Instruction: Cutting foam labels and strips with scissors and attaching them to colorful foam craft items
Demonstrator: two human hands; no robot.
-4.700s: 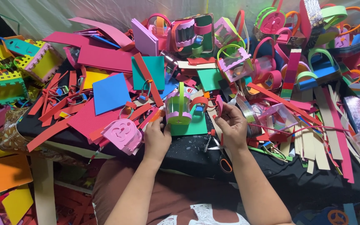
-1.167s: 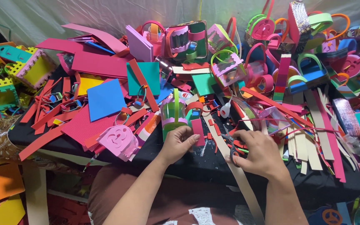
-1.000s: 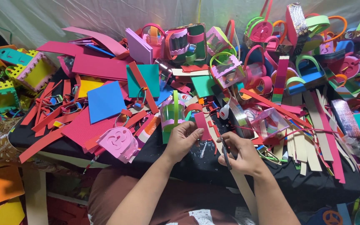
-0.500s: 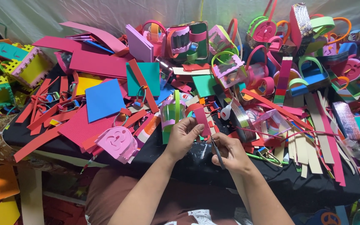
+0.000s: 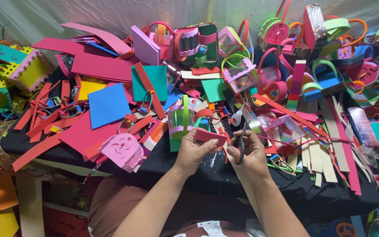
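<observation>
My left hand [image 5: 194, 151] pinches a small pink-red foam piece [image 5: 210, 135] just above the black table cloth. My right hand [image 5: 250, 153] grips a pair of dark-handled scissors [image 5: 241, 141], blades pointing up and away, right beside the foam piece. A green foam basket with a purple scalloped band [image 5: 181, 123] stands just behind my left hand. A thin red foam strip hangs down between the two hands.
A pink foam box with a face cutout [image 5: 123, 150] lies left of my left hand. Blue [image 5: 107, 104] and teal [image 5: 158, 81] foam sheets, red strips and several finished handled baskets [image 5: 241, 72] crowd the table. Cream strips [image 5: 319, 153] lie to the right.
My right hand picked up the scissors from the table and brought them to the foam piece, which my left hand took up and now holds close in front of me.
</observation>
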